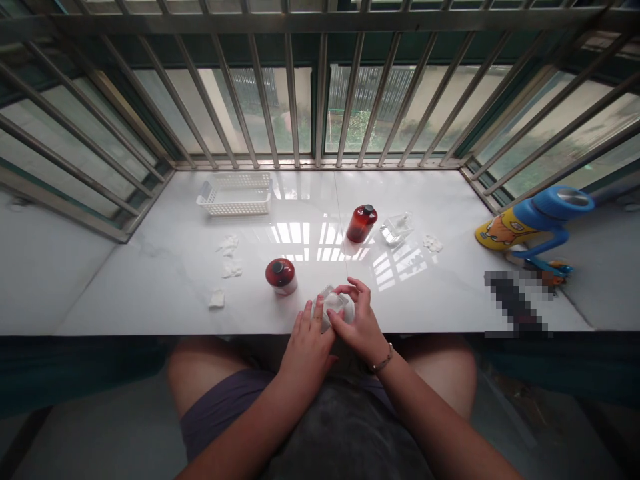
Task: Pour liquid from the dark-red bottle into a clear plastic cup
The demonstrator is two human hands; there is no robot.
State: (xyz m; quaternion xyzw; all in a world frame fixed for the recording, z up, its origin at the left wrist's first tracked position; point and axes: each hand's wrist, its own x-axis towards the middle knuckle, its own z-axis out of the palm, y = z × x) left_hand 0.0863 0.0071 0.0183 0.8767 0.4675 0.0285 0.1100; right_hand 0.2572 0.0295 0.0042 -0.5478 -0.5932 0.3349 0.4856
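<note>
A small clear container [330, 297] sits near the front edge of the white counter, partly hidden by both hands. My left hand [310, 337] lies against its left side with the fingers stretched out. On the right side, my right hand [361, 321] has its fingers curved and apart, the fingertips at the container's rim and top. Whether it pinches anything small cannot be made out. Just left of the hands stands a red bottle with a black cap [281, 276]. Another red bottle [361, 224] stands farther back, beside a clear glass-like container [397, 229].
A white perforated basket [240, 205] is at the back left. Crumpled white pieces [231, 268] lie on the left, another [433, 243] on the right. A yellow and blue flask [530, 218] stands at the right, near a blurred dark object [517, 303]. Metal bars line the window behind.
</note>
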